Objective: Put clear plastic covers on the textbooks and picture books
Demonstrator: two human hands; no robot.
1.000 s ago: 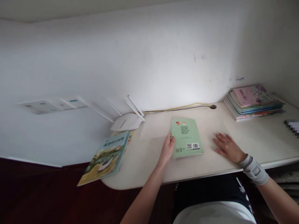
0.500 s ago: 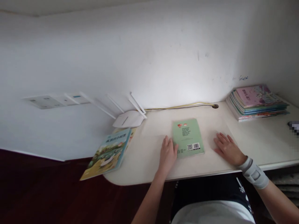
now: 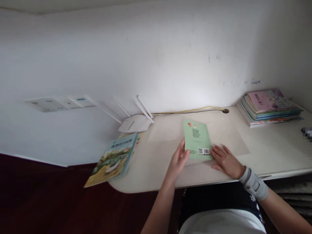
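A light green book, printed side with a barcode facing up, is tilted a little off the white desk. My left hand grips its lower left edge, thumb on top and fingers behind. At the lower right corner, my right hand has its fingers stretched out, the tips at the book's edge; a grey wrist brace wraps that wrist. Beneath the book, a thin see-through sheet lies flat on the desk.
To the left, a picture book overhangs the rounded edge of the desk. Behind it stands a white router with several antennas. Cables run along the wall to a hole. A stack of books sits at the right.
The green book has come up off the desk at an angle, with my left hand now gripping it. My right hand has moved left to the book's edge.
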